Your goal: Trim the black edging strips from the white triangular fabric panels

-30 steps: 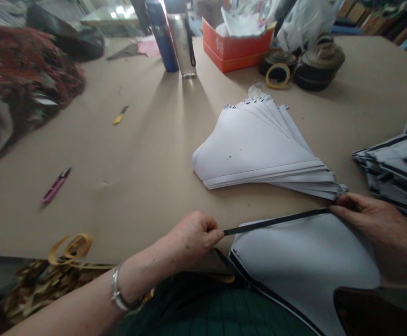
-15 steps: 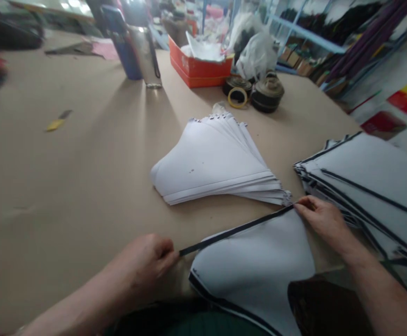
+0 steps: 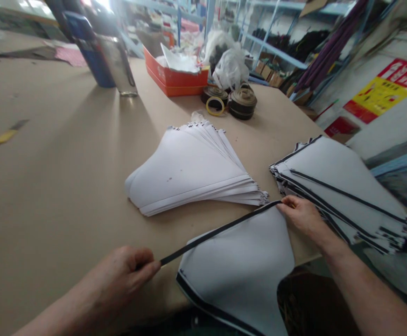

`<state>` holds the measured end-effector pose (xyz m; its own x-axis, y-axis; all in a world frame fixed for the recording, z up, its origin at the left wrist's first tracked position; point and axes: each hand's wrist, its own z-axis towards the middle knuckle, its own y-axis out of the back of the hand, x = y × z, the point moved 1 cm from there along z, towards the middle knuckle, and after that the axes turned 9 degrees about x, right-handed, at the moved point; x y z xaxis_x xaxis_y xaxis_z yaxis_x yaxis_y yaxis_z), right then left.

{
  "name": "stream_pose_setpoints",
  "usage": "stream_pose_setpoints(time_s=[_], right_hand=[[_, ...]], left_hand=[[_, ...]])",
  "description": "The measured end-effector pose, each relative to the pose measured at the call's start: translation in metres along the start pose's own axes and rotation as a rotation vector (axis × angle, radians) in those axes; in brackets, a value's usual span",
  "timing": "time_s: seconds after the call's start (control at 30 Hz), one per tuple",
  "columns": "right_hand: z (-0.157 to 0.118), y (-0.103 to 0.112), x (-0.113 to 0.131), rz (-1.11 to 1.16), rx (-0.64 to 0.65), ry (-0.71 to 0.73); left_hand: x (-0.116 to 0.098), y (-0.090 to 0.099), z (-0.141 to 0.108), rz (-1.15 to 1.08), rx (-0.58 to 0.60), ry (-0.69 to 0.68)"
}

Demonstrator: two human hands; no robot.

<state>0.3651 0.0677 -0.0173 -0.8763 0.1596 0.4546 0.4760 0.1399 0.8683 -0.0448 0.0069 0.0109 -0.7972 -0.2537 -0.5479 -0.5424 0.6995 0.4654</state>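
Currently, left hand: your left hand (image 3: pixel 129 270) is pinching the black strip (image 3: pixel 221 229) between thumb and fingers, out beyond the panel's left side.
Right hand: your right hand (image 3: pixel 301 215) is pinching the strip's other end, right at the panel's upper right corner.
Strip: it is running straight between your hands, lying along the panel's upper edge and jutting past it on the left; whether it is sticking down anywhere is not showing.
Panel: the white panel (image 3: pixel 238 261) is resting on the worktop (image 3: pixel 77 200) in front of you, its lower part reaching past the near edge.
Finished, by the look of it: a black band (image 3: pixel 203 304) is already lining the panel's lower left edge, and pieces in the right pile (image 3: pixel 343 172) are carrying similar bands.
Remaining, by the look of it: the panel's upper edge is looking incomplete, with the strip overhanging; the white pile (image 3: pixel 189 168) is showing no band along its near edges, so those pieces are seemingly untouched.
Far side: the rolls (image 3: pixel 242 103) and a yellow ring (image 3: pixel 215 106) are sitting just beside the orange box (image 3: pixel 177 81), with two bottles (image 3: pixel 117 65) standing to its left.
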Motion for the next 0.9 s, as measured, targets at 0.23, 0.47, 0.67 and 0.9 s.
stream_pose_setpoints(time_s=[0.23,0.47,0.67,0.9], right_hand=[[-0.007,0.007,-0.005,-0.445,-0.093,-0.126],[-0.042,-0.019,0.035,-0.175,-0.116,0.308],[-0.079,-0.066,0.078,-0.126,0.098,0.786],[-0.084,-0.096,0.093,-0.189,0.074,1.0]], left_hand=[[-0.011,-0.008,0.024,0.116,-0.011,-0.021],[-0.013,-0.013,0.028,0.218,-0.006,-0.024],[-0.025,-0.006,0.016,0.072,0.005,-0.071],[-0.052,-0.003,0.006,-0.179,0.023,-0.212]])
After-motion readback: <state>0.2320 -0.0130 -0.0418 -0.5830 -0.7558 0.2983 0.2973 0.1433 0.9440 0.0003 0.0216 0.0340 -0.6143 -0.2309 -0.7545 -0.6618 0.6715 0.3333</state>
